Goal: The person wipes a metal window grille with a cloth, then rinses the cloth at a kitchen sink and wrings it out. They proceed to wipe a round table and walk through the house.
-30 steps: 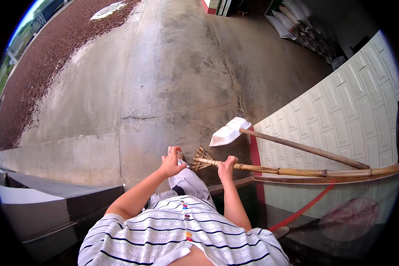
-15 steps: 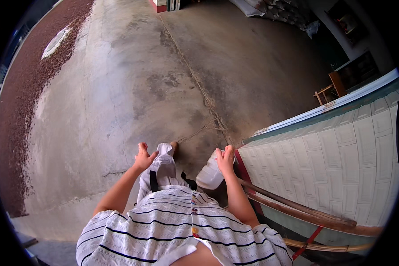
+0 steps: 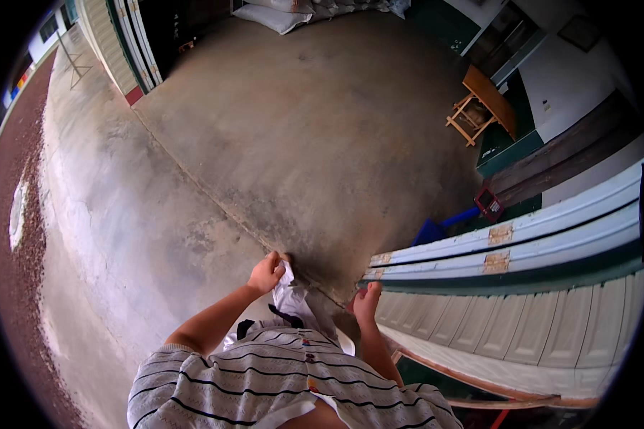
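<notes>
My right hand point(image 3: 367, 302) hangs by the tiled wall's corner, its fingers closed round the top of a whitish plastic jug point(image 3: 347, 343). Only a pale sliver of the jug shows between my forearm and my trousers; the rest is hidden. My left hand point(image 3: 267, 273) is in front of me with its fingers curled in, and I see nothing in it. Below the hands are my light trousers point(image 3: 304, 304) and one shoe tip, partly covered.
Close on my right stands the tiled wall point(image 3: 472, 325) with a folded pale door point(image 3: 501, 239). Past it are a blue platform scale point(image 3: 433, 230) and a wooden folding table point(image 3: 490, 100). White sacks point(image 3: 279, 16) lie at the back. A floor seam point(image 3: 215, 200) crosses the concrete.
My view has turned right and moved forward to the doorway; the scale and folding table now show. My left hand's fingers have curled in. The jug is now mostly hidden.
</notes>
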Tool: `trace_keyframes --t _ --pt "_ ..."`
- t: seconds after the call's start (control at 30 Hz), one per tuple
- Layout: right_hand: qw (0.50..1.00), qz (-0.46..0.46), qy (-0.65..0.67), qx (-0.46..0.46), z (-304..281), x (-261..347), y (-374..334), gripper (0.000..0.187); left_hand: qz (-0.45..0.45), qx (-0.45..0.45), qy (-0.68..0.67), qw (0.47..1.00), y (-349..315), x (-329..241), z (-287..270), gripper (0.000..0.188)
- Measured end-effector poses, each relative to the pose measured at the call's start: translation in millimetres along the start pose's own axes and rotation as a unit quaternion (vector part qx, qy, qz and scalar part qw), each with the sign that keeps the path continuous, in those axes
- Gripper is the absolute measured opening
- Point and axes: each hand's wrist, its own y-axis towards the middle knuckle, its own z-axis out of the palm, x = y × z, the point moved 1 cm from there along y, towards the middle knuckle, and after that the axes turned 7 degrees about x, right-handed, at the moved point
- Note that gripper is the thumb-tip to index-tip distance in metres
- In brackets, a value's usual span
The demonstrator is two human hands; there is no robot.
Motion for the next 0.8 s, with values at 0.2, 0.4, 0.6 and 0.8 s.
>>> trace_keyframes --t 0.2,0.4,0.6,0.8 --pt "0.999 -0.014 0.032 -0.029 21 65 254 0.02 0.01 -0.174 0.06 0.983 193 -54 -68 0.039" --pt "0.995 -0.085 -0.008 -0.049 70 102 511 0.024 0.026 -0.236 0.048 0.97 414 -67 -141 0.039" --pt "0.991 -0.11 -0.051 -0.05 71 61 678 0.044 0.041 -0.189 0.068 0.979 639 -126 -156 0.037" --pt "0.99 -0.085 -0.075 -0.087 44 -7 865 0.045 0.18 0.064 0.053 0.98 868 -286 -90 0.029"
